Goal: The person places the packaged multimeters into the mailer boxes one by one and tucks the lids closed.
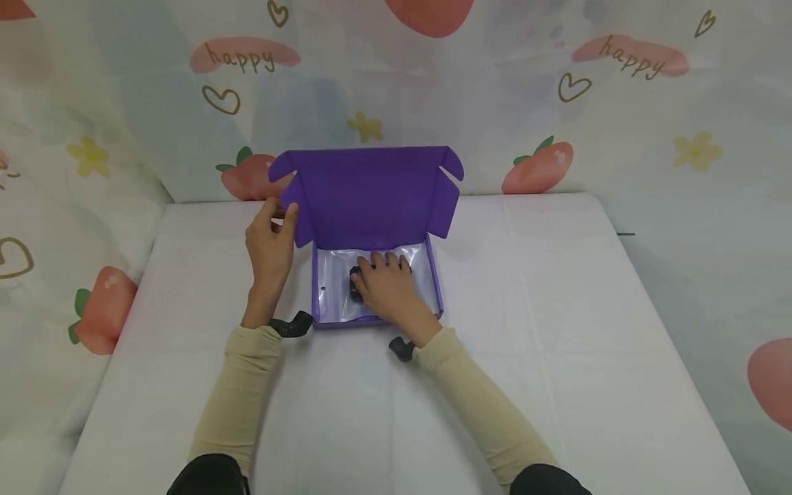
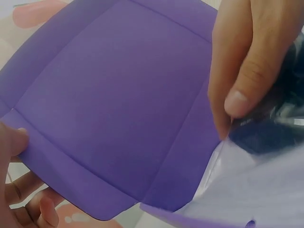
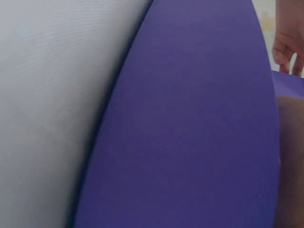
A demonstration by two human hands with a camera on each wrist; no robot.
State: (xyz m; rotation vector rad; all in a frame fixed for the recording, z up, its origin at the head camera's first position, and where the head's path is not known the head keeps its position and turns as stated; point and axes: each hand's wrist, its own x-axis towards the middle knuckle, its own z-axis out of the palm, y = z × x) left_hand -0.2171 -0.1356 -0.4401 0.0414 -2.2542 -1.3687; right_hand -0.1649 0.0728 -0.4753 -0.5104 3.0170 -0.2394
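A purple cardboard box [image 1: 438,282] stands on the table with its lid [image 1: 371,196] raised. My left hand [image 1: 270,240] pinches the lid's left side flap [image 2: 71,180], thumb on the inner face and fingers behind. Inside the box lies clear plastic wrapping [image 1: 334,275]. My right hand [image 1: 390,289] reaches in over the front wall and holds a dark, glossy object [image 1: 355,283] on the plastic, fingers spread over its top. Most of that object is hidden under the hand. The right wrist view shows mainly the box's purple outer wall [image 3: 185,123].
A white cloth covers the table [image 1: 526,309]. Behind it hangs a printed backdrop [image 1: 433,89] with hearts, fruit and lettering. Black wrist-worn devices [image 1: 293,324] stick out from both cuffs, close to the box's front edge.
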